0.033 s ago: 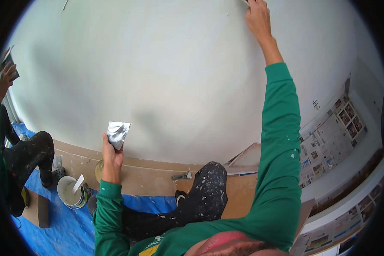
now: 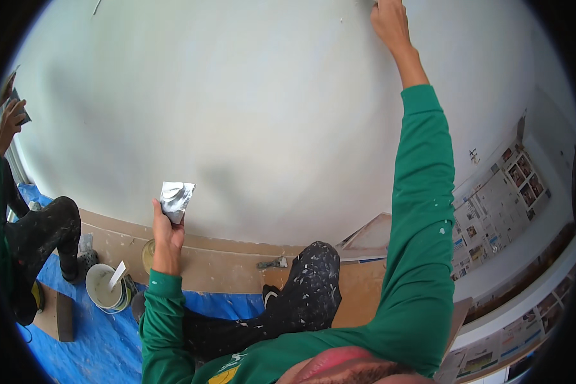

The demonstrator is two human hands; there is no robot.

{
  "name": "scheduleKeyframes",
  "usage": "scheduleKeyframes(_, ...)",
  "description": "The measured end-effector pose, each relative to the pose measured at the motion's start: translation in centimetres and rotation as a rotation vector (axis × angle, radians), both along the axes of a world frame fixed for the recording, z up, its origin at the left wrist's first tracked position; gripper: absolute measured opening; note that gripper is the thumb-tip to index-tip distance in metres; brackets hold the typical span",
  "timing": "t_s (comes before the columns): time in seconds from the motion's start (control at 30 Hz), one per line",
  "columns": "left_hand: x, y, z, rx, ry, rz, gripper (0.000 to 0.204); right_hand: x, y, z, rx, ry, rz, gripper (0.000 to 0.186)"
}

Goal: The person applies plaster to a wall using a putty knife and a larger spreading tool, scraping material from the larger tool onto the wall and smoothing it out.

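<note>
My left hand (image 2: 168, 238) is closed round a putty knife (image 2: 176, 200), its wide shiny metal blade pointing up with a smear of white filler on it. Its handle is hidden in my fingers. At the top edge, my right hand (image 2: 390, 24) is raised high against the pale wall (image 2: 269, 115), with its fingers closed. Only a grey sliver of what it grips shows beside the fingers; the rest is cut off by the picture edge.
A white bucket (image 2: 102, 288) with a spatula (image 2: 117, 275) in it stands on blue sheeting (image 2: 112, 336). At far left a co-worker's hand (image 2: 9, 125) holds a dark flat tool. Another scraper (image 2: 273, 263) lies by the wall's foot. Newspaper (image 2: 489, 214) covers surfaces at right.
My right hand and forearm have shifted slightly right and up along the wall. My left hand with the putty knife stays nearly still. The co-worker's hands have moved a little.
</note>
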State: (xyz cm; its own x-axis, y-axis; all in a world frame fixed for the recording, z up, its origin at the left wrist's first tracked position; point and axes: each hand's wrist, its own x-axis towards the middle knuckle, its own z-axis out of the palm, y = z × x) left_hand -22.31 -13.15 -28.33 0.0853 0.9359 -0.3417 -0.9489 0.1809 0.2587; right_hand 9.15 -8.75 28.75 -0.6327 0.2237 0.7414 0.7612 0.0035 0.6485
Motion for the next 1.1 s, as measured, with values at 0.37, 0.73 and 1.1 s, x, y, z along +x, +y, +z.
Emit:
scheduleKeyframes(0.37, 0.4, -0.1, 1.3, 0.001, 0.023, 0.036, 0.046, -0.8, 1.3, -9.4, -0.107, 0.111, 0.089, 0.042)
scheduleKeyframes(0.73, 1.4, -0.1, 1.4, 0.021, 0.063, 0.028, 0.047, 1.5, 1.3, -28.9, -0.287, 0.298, -0.011, 0.053)
scheduleKeyframes(1.1, 1.6, -0.4, 1.8, 0.093, 0.133, 0.039, 0.052, -0.4, -0.3, -45.6, -0.486, 0.487, -0.069, 0.062)
